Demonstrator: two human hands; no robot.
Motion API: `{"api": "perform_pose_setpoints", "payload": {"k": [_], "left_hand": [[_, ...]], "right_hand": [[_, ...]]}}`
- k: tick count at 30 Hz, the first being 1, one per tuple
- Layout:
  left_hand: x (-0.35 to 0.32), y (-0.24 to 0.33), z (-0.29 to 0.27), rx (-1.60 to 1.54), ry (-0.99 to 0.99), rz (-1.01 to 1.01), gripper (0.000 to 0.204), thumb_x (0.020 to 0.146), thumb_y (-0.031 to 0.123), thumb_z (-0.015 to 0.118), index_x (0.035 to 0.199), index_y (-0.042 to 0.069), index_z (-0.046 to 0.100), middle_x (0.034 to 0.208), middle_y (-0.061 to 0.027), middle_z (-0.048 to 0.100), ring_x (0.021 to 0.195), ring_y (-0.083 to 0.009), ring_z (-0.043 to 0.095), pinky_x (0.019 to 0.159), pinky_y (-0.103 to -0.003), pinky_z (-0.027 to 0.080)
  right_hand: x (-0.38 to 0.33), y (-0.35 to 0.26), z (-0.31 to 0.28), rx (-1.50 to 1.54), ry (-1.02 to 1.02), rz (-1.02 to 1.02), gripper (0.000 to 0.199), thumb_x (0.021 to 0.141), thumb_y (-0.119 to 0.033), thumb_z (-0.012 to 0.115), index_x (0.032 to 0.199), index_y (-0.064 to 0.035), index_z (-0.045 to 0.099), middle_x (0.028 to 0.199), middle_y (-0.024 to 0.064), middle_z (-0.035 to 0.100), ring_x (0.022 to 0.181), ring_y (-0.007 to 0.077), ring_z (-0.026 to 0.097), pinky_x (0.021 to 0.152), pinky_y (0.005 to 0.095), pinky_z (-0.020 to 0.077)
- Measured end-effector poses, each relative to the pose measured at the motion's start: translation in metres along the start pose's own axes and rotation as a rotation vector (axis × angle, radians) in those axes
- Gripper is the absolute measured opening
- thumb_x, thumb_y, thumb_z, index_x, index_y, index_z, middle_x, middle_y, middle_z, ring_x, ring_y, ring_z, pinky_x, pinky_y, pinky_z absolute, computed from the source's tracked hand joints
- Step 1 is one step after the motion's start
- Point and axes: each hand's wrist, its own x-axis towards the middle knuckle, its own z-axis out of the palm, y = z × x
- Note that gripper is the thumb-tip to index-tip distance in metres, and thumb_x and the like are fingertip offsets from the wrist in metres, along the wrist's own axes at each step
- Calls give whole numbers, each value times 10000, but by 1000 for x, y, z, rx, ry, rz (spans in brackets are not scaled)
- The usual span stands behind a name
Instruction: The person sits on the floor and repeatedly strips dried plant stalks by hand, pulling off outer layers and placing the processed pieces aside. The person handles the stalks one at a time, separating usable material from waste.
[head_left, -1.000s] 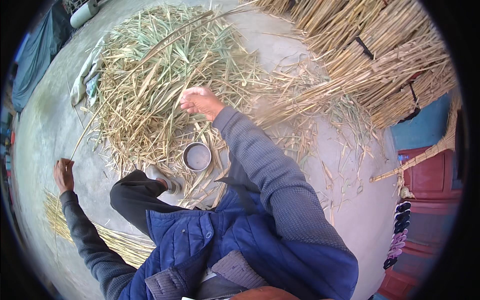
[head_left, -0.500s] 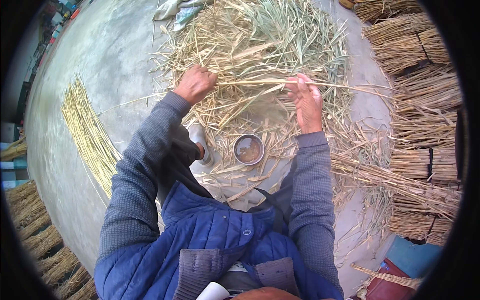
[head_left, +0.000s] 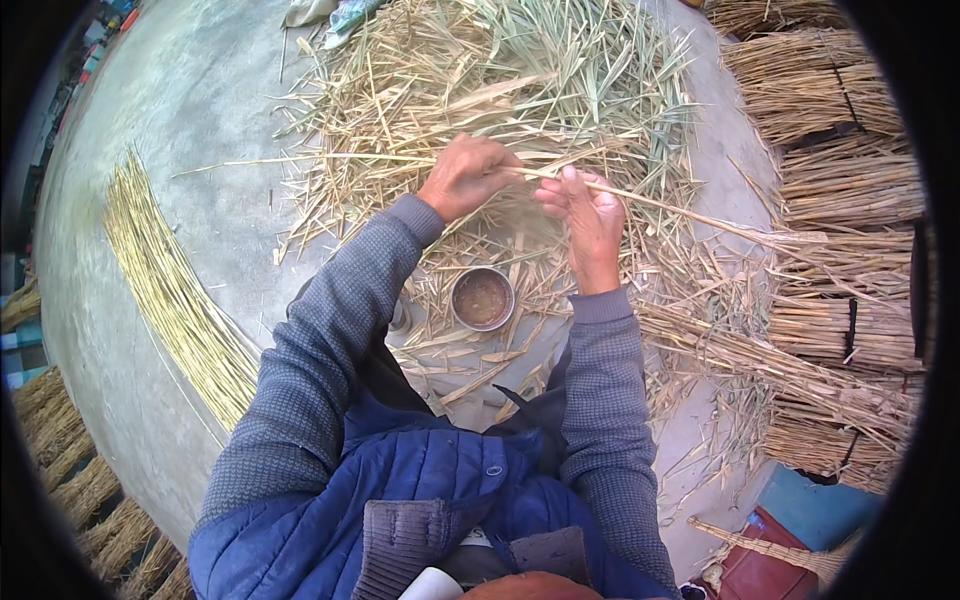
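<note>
A long thin reed stalk (head_left: 680, 209) stretches sideways in front of me, from over the floor at the left to the bundles at the right. My left hand (head_left: 467, 178) is closed around it near its middle, palm down. Close by on the right, my right hand (head_left: 592, 222) pinches the same stalk between thumb and fingers, palm turned up. Beneath both hands lies a heap of stripped dry and greenish leaves (head_left: 430, 85). A round metal bowl (head_left: 484, 299) with brownish contents stands on the floor between my legs.
Yellowish peeled stalks (head_left: 180, 290) lie in a row on the concrete floor at left. Tied reed bundles (head_left: 850, 180) are stacked along the right, with loose unpeeled stalks (head_left: 760, 360) pointing toward me. More bundles (head_left: 85, 480) lie at lower left, and a dark red object (head_left: 765, 570) at lower right.
My left hand has moved right along the stalk, close to my right hand, which has shifted slightly left and down. A leafy strip near the right hand has come away from the stalk.
</note>
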Motion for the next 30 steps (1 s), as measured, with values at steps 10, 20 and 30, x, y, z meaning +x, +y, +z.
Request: {"api": "perform_pose_setpoints", "payload": {"k": [10,20,30], "left_hand": [[40,-20,-64,-775,520,-402,112,888,163,751,906,69,694,835,-59,740,764,-119,704,751,-300,583],[23,-33,-11,208,4,195,243,908,337,690,903,96,722,887,-41,703,890,-226,619,801,-366,411],[15,-60,-42,-108,-239,-222,186,857,229,769,916,57,726,835,-72,734,746,-178,687,679,-344,523]], "right_hand": [[14,9,-24,-135,226,-20,317,968,-270,680,1031,30,599,885,155,711,732,170,709,632,237,562],[23,12,-21,40,78,-13,322,948,-206,708,1113,39,580,960,172,705,820,215,731,673,251,586],[32,-16,-63,71,216,-53,249,957,-139,679,1119,19,575,1004,165,713,842,190,726,696,246,608]]}}
